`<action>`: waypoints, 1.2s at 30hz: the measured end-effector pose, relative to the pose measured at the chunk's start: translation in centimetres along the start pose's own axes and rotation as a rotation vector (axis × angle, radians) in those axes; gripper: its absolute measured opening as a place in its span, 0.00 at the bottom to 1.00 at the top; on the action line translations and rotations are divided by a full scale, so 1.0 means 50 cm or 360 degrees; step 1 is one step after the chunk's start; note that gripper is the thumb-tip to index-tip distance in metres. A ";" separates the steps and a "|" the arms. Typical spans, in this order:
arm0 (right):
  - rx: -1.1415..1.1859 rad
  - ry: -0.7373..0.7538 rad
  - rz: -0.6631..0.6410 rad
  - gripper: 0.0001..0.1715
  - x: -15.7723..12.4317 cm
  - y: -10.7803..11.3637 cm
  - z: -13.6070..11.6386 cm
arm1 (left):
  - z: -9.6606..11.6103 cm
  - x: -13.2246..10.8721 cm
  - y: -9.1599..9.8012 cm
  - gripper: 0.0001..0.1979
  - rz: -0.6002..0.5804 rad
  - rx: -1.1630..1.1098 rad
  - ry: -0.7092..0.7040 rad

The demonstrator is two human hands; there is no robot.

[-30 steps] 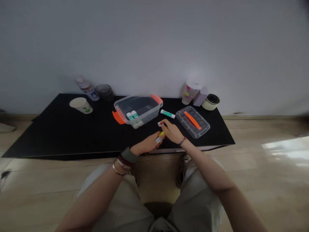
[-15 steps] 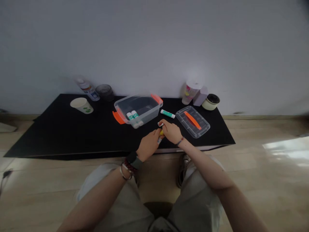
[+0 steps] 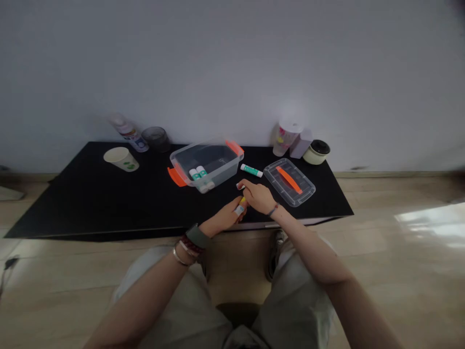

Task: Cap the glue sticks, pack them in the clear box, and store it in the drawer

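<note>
Near the front edge of the black table, my left hand [image 3: 225, 216] is closed around a small white-and-yellow stick [image 3: 239, 209], which looks like a glue stick. My right hand [image 3: 258, 197] is just beside it, fingers bent, with a small white cap-like piece [image 3: 240, 186] at the fingertips. Behind my hands lies a green-and-white glue stick [image 3: 251, 170]. Several similar glue sticks [image 3: 198, 174] rest inside a clear plastic box [image 3: 225, 173] with orange latches. Its clear lid [image 3: 305, 195], with an orange handle, lies flat to the right of my hands.
A paper cup [image 3: 121, 159] tilts at the left, near a spray can [image 3: 133, 138] and a dark glass [image 3: 157, 139]. Along the wall at right stand a clear patterned cup [image 3: 285, 140], a pale box [image 3: 301, 144] and a cream pot [image 3: 316, 152] with a black top.
My left hand has turned and dropped slightly, so more of the white-and-yellow stick shows. My right hand stays nearly in place. The whole view has shifted a little.
</note>
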State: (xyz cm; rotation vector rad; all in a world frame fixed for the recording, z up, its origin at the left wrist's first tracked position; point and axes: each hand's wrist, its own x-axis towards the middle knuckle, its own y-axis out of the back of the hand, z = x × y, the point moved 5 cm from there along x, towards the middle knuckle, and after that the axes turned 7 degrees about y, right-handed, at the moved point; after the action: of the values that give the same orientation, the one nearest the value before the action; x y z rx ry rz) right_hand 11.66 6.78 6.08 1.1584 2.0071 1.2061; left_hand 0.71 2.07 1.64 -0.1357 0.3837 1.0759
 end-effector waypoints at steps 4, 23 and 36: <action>0.0087 -0.0044 0.0065 0.16 -0.001 -0.001 0.005 | -0.002 0.011 0.030 0.16 0.0344 0.0517 -0.0252; 0.0289 0.0082 0.0338 0.24 -0.018 0.051 0.008 | 0.161 0.120 0.329 0.18 0.1170 0.1094 0.0242; -0.0114 0.0068 0.0278 0.27 -0.024 0.070 0.020 | 0.086 0.216 0.349 0.19 0.0909 0.1115 0.0898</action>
State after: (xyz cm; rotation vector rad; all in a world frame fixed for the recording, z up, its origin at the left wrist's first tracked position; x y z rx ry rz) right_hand 14.42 7.00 8.74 1.3044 1.9082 1.3881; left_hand -9.08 20.59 2.94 0.3242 1.3439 1.3897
